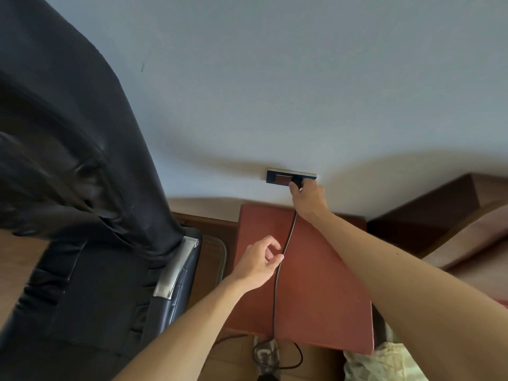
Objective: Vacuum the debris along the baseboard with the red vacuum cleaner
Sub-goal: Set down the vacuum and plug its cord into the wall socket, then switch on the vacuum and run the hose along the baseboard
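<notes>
A dark wall socket sits low on the white wall. My right hand grips a black plug at the socket's right end. From it a black power cord runs down across a reddish-brown board. My left hand pinches the cord between thumb and fingertips about midway along the board. The cord loops on the floor at the bottom of the view. The red vacuum cleaner is not in view. The brown baseboard shows between the chair and the board.
A black leather chair with a chrome armrest fills the left side, close to my left arm. Dark wooden furniture stands at the right against the wall. A pale patterned cloth lies at the bottom right.
</notes>
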### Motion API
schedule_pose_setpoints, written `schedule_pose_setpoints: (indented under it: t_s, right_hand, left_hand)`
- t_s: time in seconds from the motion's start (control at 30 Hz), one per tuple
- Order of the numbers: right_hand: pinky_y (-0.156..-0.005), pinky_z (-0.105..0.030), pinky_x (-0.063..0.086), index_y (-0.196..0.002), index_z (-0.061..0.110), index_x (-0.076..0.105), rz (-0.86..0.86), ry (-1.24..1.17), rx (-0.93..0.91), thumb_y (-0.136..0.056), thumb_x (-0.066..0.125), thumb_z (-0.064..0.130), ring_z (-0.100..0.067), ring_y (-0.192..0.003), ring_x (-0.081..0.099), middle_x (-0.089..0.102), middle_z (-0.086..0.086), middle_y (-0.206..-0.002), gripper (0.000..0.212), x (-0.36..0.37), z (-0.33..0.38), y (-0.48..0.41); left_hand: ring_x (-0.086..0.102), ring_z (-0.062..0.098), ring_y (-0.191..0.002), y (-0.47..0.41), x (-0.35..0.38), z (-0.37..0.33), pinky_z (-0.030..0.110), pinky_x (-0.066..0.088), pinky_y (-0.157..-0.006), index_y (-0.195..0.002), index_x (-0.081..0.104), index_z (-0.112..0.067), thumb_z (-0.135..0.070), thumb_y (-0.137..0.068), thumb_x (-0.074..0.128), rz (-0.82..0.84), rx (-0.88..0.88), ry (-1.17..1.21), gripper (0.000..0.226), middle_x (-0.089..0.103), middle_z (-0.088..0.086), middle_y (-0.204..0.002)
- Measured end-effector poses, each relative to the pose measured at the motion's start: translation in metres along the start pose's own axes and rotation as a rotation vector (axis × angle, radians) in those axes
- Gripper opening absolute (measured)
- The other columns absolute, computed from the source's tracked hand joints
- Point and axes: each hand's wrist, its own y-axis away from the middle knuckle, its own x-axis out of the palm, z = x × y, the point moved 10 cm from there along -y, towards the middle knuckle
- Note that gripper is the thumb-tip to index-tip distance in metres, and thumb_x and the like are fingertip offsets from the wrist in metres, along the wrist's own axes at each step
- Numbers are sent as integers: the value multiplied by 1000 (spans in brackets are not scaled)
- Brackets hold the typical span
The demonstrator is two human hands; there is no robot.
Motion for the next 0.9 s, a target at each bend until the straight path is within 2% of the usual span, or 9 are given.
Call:
schedule_pose_setpoints:
  t_s: [0.07, 0.13, 0.2, 0.27, 0.33, 0.53, 0.7, 0.9]
  right_hand:
    - [-71, -35, 40, -112, 1, 53, 93, 119, -38, -100, 47, 41, -36, -94, 56, 59, -15, -100, 42, 1, 4, 11]
    - [-80, -40, 45, -122, 5, 47, 178, 247, -109, -99, 47, 46, -36, -102, 56, 58, -16, -113, 48, -2, 9, 25]
    - [-91, -44, 47, -132, 9, 41, 232, 385, -196, -97, 49, 49, -36, -112, 55, 55, -15, -124, 53, -14, 22, 40]
    - [-95, -46, 46, -138, 12, 37, 240, 492, -268, -95, 51, 51, -36, -118, 53, 52, -13, -131, 60, -33, 42, 57]
    - [-96, -46, 45, -143, 15, 33, 226, 577, -322, -93, 54, 54, -36, -120, 50, 50, -14, -131, 67, -55, 66, 77]
    - [-96, -49, 46, -148, 22, 25, 93, 758, -385, -88, 53, 64, -33, -124, 45, 45, -11, -135, 78, -136, 133, 143]
    - [-99, -50, 44, -151, 24, 20, -43, 784, -418, -88, 51, 67, -32, -130, 42, 41, -10, -142, 82, -206, 188, 213]
    - [-102, -49, 43, -153, 25, 17, -158, 766, -475, -87, 50, 69, -31, -133, 39, 39, -9, -146, 86, -266, 239, 300]
  left_hand:
    - [70, 9, -83, 2, -19, -14, 38, 60, -85, -127, 54, -23, -36, -97, 61, -17, 5, -60, 33, 70, -2, -97]
    - [69, 13, -97, 6, -41, -25, 34, 57, -92, -142, 43, -21, -43, -97, 59, -31, -19, -121, 53, 66, 3, -117]
    - [60, 21, -121, 10, -66, -34, 36, 50, -102, -151, 30, -22, -48, -96, 56, -35, -51, -164, 66, 53, 8, -141]
    - [42, 24, -139, 18, -91, -47, 39, 39, -112, -156, 19, -21, -51, -97, 53, -34, -64, -233, 75, 36, 8, -156]
    - [37, 27, -142, 29, -116, -66, 42, 37, -112, -157, 14, -20, -53, -97, 50, -40, -51, -328, 77, 29, 10, -158]
    - [39, 34, -138, 84, -182, -140, 44, 41, -109, -157, 11, -15, -56, -95, 51, -109, 64, -628, 84, 30, 17, -154]
    - [38, 36, -137, 156, -232, -199, 45, 39, -109, -156, 11, -11, -58, -95, 49, -209, 135, -772, 86, 30, 19, -154]
    - [35, 37, -142, 253, -275, -251, 45, 37, -113, -156, 11, -10, -58, -96, 49, -309, 197, -839, 86, 25, 20, -157]
